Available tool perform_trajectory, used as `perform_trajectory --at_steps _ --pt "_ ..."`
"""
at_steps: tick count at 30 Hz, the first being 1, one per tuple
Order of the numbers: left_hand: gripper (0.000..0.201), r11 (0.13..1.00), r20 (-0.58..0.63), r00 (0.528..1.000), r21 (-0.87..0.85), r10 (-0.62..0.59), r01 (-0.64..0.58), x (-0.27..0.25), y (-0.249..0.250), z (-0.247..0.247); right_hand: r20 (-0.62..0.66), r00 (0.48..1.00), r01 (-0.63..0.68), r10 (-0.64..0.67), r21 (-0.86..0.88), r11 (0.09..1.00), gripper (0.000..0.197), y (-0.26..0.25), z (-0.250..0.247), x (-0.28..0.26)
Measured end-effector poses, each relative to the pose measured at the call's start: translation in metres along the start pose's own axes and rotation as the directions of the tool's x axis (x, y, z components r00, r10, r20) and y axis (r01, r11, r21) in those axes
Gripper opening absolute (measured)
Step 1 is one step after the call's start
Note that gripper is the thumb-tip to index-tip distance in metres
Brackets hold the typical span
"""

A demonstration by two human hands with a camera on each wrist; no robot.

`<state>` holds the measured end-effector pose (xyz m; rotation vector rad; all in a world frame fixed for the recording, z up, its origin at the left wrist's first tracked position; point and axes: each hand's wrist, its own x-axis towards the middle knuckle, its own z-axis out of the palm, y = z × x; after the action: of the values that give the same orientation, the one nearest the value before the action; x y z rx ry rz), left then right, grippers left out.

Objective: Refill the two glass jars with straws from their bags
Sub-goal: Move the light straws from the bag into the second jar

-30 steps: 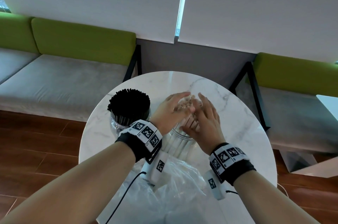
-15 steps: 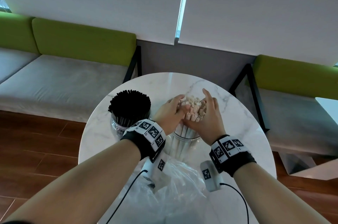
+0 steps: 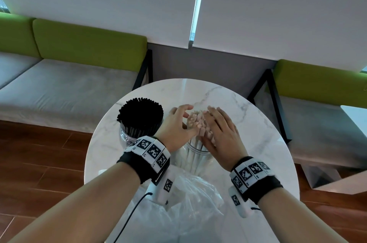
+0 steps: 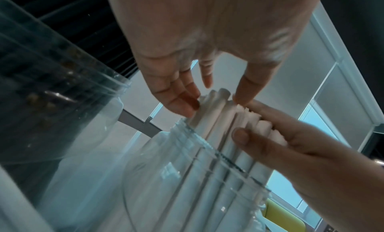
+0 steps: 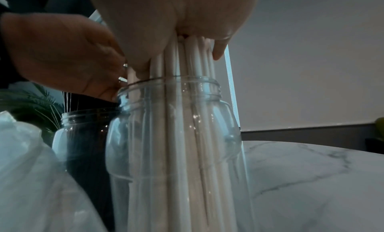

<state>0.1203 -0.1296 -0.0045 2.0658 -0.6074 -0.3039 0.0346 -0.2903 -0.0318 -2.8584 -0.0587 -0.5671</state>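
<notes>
Step in hand, by the look of it: settling the white straws [image 3: 195, 123] into the right-hand glass jar [image 5: 176, 137] at the middle of the head view; left hand [image 3: 176, 125] set against the left flank of the bundle, fingers nearly straight and only lightly bent, fingertips [image 4: 187, 102] touching the straws' upper ends just above the rim; right hand [image 3: 220, 133] laid flat over the tops and right flank, fingers extended, pressing rather than gripping; nothing pinched or clasped by either hand.

Left of centre in the head view, touching or just beside the first jar: the second jar [image 3: 129, 133], packed with black straws [image 3: 141, 115], apparently done already; at the bottom centre, an empty-looking clear plastic bag [image 3: 190, 203] lying crumpled on the round marble table [image 3: 248, 123].

Next move, as a judgement: a gentle downward press or tap to level the white tops, both palms closing the bundle so no straw splays over the rim; then release, with the jar left upright.

Hard to make out: the jar's base, cut off in both wrist views; how many straw tops stand uneven beneath the right palm; whether a second bag lies under the visible one; whether any straws remain inside the plastic.
</notes>
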Motion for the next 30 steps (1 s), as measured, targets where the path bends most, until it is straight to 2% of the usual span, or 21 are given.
perform_trajectory --at_steps 5,8,12,17,21,25,28,30 --pt "0.051 0.998 -0.136 0.991 -0.059 0.012 -0.02 -0.004 -0.001 0.0 0.031 0.999 0.011 -0.009 -0.065 0.998 0.062 -0.002 0.0 0.001" --pt "0.041 0.996 -0.099 0.995 -0.084 0.027 -0.035 -0.007 -0.001 -0.002 0.059 0.998 0.008 -0.001 -0.118 0.993 0.054 -0.005 -0.003 0.0" --pt "0.017 0.985 -0.027 0.996 -0.148 0.082 -0.085 -0.011 -0.009 -0.006 0.085 0.996 0.008 0.007 -0.18 0.984 0.057 -0.005 -0.008 0.001" --pt "0.033 0.991 0.085 0.987 0.007 0.134 -0.135 -0.022 -0.009 -0.014 0.075 0.997 0.049 -0.033 -0.217 0.975 0.055 -0.021 -0.007 -0.004" --pt "0.039 0.987 0.103 0.985 0.076 0.135 -0.143 -0.033 -0.008 -0.027 0.077 0.997 0.0 0.022 -0.276 0.961 0.055 -0.029 -0.006 -0.004" --pt "0.032 0.985 0.118 0.982 0.068 0.148 -0.156 -0.048 -0.013 -0.051 0.124 0.99 -0.015 0.063 -0.357 0.934 0.056 -0.036 -0.007 -0.006" --pt "0.015 0.984 0.121 0.979 0.053 0.165 -0.172 -0.062 -0.023 -0.073 0.042 0.994 -0.087 0.105 -0.314 0.945 0.057 -0.045 -0.013 -0.006" --pt "0.002 0.972 0.085 0.981 0.147 0.174 -0.185 -0.072 -0.031 -0.089 -0.072 0.994 -0.1 0.085 -0.226 0.969 0.05 -0.057 -0.019 -0.011"
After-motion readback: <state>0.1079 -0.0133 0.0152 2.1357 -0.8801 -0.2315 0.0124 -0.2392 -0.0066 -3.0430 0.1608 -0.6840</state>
